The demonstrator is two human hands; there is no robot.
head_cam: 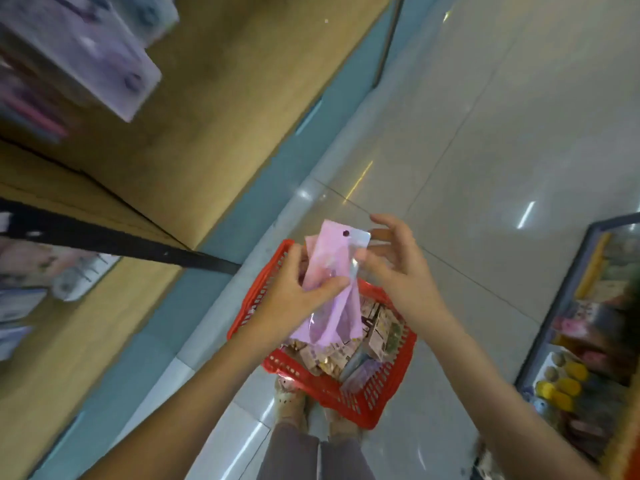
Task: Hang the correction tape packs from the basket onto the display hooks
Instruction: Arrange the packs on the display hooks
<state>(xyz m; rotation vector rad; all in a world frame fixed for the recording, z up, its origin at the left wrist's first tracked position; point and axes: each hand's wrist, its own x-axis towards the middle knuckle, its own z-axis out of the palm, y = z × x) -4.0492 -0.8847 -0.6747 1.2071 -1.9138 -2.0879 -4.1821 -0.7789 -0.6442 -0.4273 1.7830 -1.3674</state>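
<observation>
- The person's left hand (294, 299) is closed around the middle of a small bundle of slim, pink and clear plastic correction tape packs (332, 265), with the thumb across the front and the fingers curled behind.
- The bundle stands roughly upright, and the round hanging hole (345, 233) is at the top, above the grip. This probably keeps the hole free for threading onto a hook.
- The right hand (398, 268) is at the bundle's upper right edge. Thumb and one finger lightly pinch the front pack near its clear top corner while the other fingers are spread, seemingly to peel that pack away from the rest.
- The packs' lower ends hang below the left hand, over the basket.
- A red, slotted plastic basket (311, 379) sits on the glossy tiled floor (485, 133), directly under both hands and just in front of the person's feet. It holds more small packaged goods.
- A tan wooden display fixture (242, 81) rises on the left. Its goods are blurred, and the hooks cannot be made out clearly.
</observation>
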